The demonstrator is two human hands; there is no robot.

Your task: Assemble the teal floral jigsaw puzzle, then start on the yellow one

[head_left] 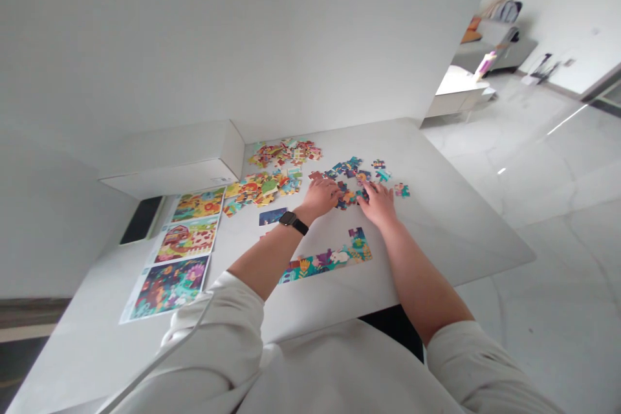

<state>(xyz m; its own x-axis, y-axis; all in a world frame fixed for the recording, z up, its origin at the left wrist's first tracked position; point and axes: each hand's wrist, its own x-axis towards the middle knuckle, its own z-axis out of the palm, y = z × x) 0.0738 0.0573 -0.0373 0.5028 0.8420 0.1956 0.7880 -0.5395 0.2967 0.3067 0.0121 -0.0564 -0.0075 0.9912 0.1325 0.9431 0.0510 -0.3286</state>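
Note:
My left hand point(321, 196), below a black wristwatch point(294, 222), rests its fingers at the left edge of a pile of dark blue and purple jigsaw pieces point(349, 169). On the pile's right side, my right hand point(379, 204) has its fingers apart over the pieces. Both hands look open, though the fingertips partly cover small pieces. Closer to me lies a joined puzzle strip point(334, 260) with a white rabbit and flowers, turning up at its right end. A joined dark blue section point(272, 217) sits left of my left wrist.
Two piles of yellow and red pieces point(286, 152) point(266, 186) lie farther back. A printed picture sheet point(167, 275) is at left, beside a dark phone point(141, 220) and a white box point(179, 158). Loose pieces point(402, 190) lie right. The white table point(460, 226) meets a wall behind.

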